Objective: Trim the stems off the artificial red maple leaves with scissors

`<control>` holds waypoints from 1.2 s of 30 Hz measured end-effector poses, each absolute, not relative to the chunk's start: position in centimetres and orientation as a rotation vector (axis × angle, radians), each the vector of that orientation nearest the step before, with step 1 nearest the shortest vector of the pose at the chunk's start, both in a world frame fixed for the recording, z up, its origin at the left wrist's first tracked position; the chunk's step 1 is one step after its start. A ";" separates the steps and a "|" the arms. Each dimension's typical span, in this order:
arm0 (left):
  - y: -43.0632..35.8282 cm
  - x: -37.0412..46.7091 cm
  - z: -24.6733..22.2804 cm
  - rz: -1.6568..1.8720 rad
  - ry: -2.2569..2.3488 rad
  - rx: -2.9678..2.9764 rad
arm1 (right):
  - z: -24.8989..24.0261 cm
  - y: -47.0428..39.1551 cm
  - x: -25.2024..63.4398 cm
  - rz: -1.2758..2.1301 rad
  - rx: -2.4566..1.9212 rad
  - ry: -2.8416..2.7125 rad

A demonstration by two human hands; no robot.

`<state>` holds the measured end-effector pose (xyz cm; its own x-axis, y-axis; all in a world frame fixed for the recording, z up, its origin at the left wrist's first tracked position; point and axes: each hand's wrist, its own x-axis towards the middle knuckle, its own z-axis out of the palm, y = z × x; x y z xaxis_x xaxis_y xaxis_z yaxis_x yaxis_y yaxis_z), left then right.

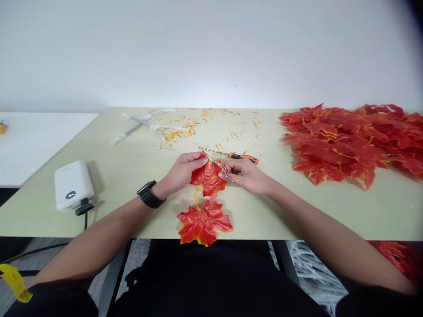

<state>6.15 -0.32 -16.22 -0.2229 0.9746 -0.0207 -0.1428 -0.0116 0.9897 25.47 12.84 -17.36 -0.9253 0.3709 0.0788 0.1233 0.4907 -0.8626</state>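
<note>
Left hand (181,171) pinches upper leaf (209,179) by its eleven-o'clock edge; right hand (247,174) grasps scissors (215,162). Short, shallow snips seem wisest.

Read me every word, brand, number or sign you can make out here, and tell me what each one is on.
No text can be read in this view.
Yellow tag: dark marks, too small and blurred to read.
White device: no readable lettering.
Watch: screen seen too obliquely to read.
</note>
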 end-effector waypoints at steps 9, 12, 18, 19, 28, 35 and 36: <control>-0.2 5.9 -16.7 1.426 1.248 0.984 | -17.4 12.9 25.5 1.473 -0.468 -2.447; -0.2 6.0 -16.6 1.421 1.252 0.968 | -17.3 12.8 25.5 1.477 -0.472 -2.445; -0.4 6.3 -16.0 1.410 1.255 0.968 | -17.4 12.8 25.5 1.504 -0.499 -2.440; -0.4 6.3 -16.0 1.405 1.251 0.981 | -17.5 12.8 25.4 1.506 -0.496 -2.432; -0.2 6.0 -16.5 1.444 1.336 1.134 | -17.3 13.2 25.4 1.338 -0.593 -2.302; 0.0 5.6 -17.0 1.493 1.522 1.222 | -17.5 13.7 25.2 1.416 -0.710 -2.050; 0.0 5.6 -17.0 1.498 1.531 1.235 | -17.5 13.7 25.1 1.452 -0.718 -2.013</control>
<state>5.58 -0.01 -16.96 -0.3392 0.9277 0.1559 0.1766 -0.1000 0.9792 25.11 13.69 -17.50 -0.7056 0.6977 0.1235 0.1029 0.2734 -0.9564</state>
